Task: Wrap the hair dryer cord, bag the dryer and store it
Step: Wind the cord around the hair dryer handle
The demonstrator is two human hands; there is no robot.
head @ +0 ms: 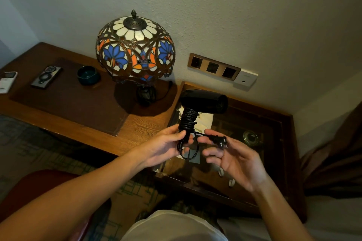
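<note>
Far left on the wooden worktop [137, 125]: a white handset [6, 82], then a dark remote [46, 76] and a teal bowl [88, 75], all resting on a brown mat [64, 101]. Further right, a stained-glass lamp [135, 49] with blue and orange flower panels, standing near the worktop's right end against the wall.

At centre, held in the air over the gap between worktop and glass-topped side table [260, 123]: the black hair dryer [203, 100], barrel pointing right, handle hanging down. Cord [187, 121] wound in tight coils around the handle, with one loose loop dangling below. Left hand [166, 147] closed on the lower handle, thumb pressed over the coils, fingers curled round the far side. Just right of it, the plug [219, 140], prongs pointing down and right, pinched between thumb and fingers of the right hand [233, 159]; remaining fingers loosely spread. A short taut stretch of cord joining plug to handle, hands nearly touching.

Behind the dryer, a pale cloth [204, 121] lying on the glass. On the wall above, a brass switch panel [213, 66] and a white socket [245, 78] beside it. Far right, dark brown fabric [333, 162], kind unclear.
</note>
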